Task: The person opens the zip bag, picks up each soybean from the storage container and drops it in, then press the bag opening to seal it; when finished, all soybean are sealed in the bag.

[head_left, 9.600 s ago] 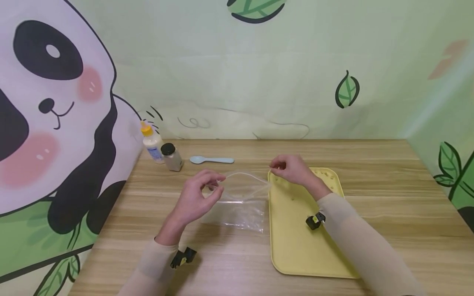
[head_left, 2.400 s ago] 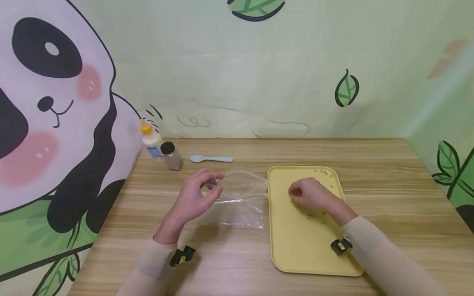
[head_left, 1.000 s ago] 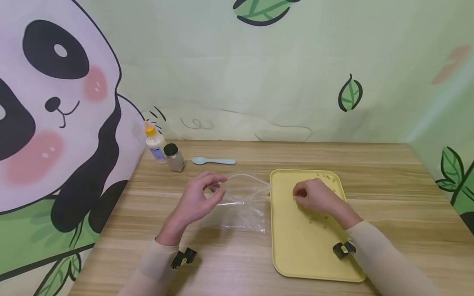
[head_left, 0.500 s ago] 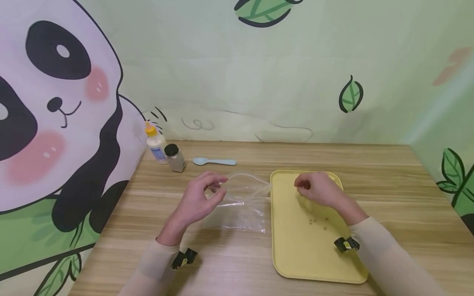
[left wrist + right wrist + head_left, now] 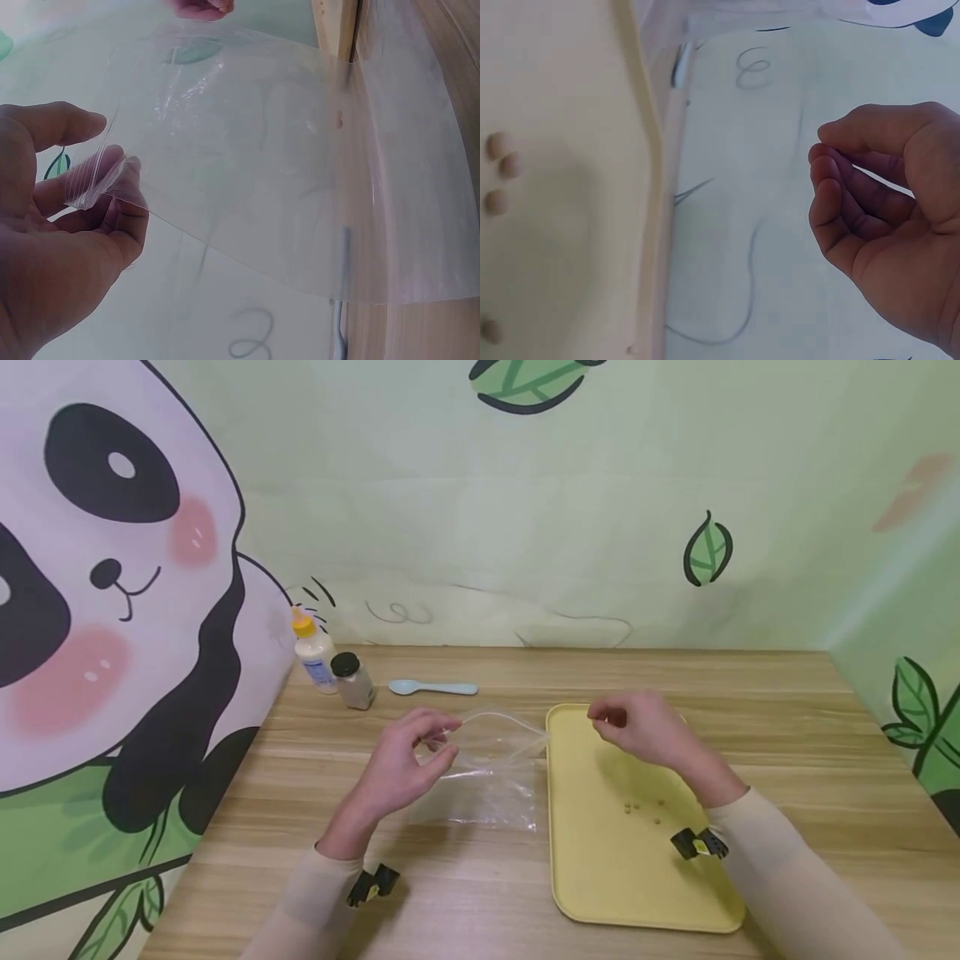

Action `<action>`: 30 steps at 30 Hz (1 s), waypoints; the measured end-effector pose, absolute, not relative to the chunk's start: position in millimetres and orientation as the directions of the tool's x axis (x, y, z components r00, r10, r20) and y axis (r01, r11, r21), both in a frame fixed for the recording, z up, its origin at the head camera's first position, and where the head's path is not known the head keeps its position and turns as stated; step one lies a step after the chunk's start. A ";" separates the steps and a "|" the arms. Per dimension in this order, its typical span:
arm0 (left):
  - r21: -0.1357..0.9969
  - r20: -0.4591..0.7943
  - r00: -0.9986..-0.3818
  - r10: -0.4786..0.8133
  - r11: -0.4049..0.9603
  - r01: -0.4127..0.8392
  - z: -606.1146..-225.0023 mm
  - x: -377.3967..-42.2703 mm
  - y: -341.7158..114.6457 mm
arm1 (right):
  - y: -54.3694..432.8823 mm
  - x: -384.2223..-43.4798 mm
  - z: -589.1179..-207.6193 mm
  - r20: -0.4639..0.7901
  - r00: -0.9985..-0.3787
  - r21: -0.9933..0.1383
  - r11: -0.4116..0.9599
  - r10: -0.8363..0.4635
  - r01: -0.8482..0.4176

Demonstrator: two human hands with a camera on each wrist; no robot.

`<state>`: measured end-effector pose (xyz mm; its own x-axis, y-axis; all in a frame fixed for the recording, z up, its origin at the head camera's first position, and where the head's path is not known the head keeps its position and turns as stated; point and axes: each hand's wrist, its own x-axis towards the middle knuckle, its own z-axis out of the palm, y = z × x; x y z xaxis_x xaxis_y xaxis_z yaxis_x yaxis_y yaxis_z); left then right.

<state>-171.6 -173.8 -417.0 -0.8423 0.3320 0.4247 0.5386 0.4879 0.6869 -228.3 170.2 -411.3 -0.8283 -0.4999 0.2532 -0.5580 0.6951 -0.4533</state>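
My left hand [image 5: 408,768] holds a clear zip-lock bag [image 5: 480,797] by its left edge. In the left wrist view its curled fingers grip the bag's zip corner, while the thumb stands apart. The bag's mouth gapes open, and a small tan bean-like piece [image 5: 339,120] shows through the plastic. My right hand [image 5: 648,735] hovers over the back of a yellow tray [image 5: 615,877], thumb and fingertips drawn together in a pinch. Cannot tell if a piece is between them. Several small round tan pieces [image 5: 637,807] lie mid-tray.
Behind the bag lies a pale blue spoon [image 5: 433,688]. To its left stand a small jar with a black lid [image 5: 352,681] and a white bottle with a yellow nozzle [image 5: 315,656]. A panda-printed backdrop [image 5: 525,552] rises along the table's back edge.
My right hand has lifted from low over the tray towards its back edge, then shifted slightly left. It now hides the tray's back right corner. The left hand keeps its hold on the bag.
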 end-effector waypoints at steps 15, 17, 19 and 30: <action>0.684 0.432 -0.842 0.323 0.491 0.539 -413.0 -172.9 -174.5 | 142.1 -228.6 -378.4 0.388 -0.748 -0.423 0.617 -0.539 -0.663; 0.686 0.428 -0.844 0.324 0.492 0.537 -412.7 -173.0 -174.5 | 137.6 -228.6 -374.4 0.408 -0.730 -0.418 0.600 -0.548 -0.683; 0.687 0.425 -0.844 0.326 0.490 0.536 -412.6 -172.6 -174.4 | 133.0 -228.1 -370.7 0.422 -0.716 -0.410 0.587 -0.557 -0.698; 0.689 0.413 -0.848 0.332 0.496 0.530 -415.5 -170.9 -173.5 | 109.2 -224.6 -363.4 0.450 -0.668 -0.443 0.502 -0.592 -0.743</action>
